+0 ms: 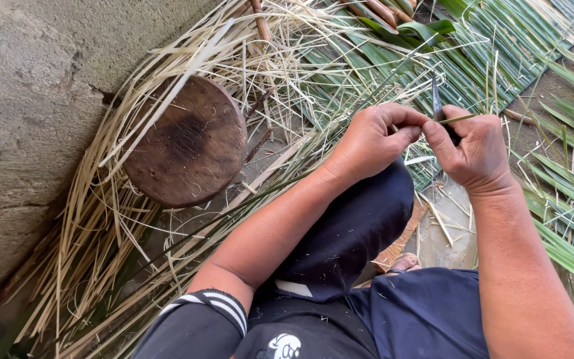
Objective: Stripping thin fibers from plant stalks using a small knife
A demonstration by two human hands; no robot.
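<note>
1. Closest in, dark blue trousers (pixel 367 226) and a dark top with a striped sleeve cuff (pixel 224 306) fill the bottom of the view; the knee is raised between both forearms.
2. Up from there, the left hand (pixel 373 139) has its fingers curled, thumb and forefinger pressed together, pinching a thin green leaf strip (pixel 456 119).
3. The right hand (pixel 476 149) sits just beside it, almost knuckle to knuckle, fingers wrapped tight round a small knife (pixel 437 100); the handle is hidden in the fist.
4. The knife blade sticks up out of the right fist, pointing away from the body, its long axis nearly upright in the view and leaning slightly left.
5. The strip runs roughly level between the two hands, crossing the blade near its base, with the free end poking out to the right.
6. Below the hands, bare grey ground (pixel 443 239) shows, scattered with pale shavings.
7. To the left, a round dark wooden block (pixel 187 143) lies among heaps of dry straw-coloured strips (pixel 94 226).
8. Farther out, long green palm leaves (pixel 499 46) spread over the ground, top and right.
9. A rough grey concrete wall (pixel 28 100) runs along the left edge.
</note>
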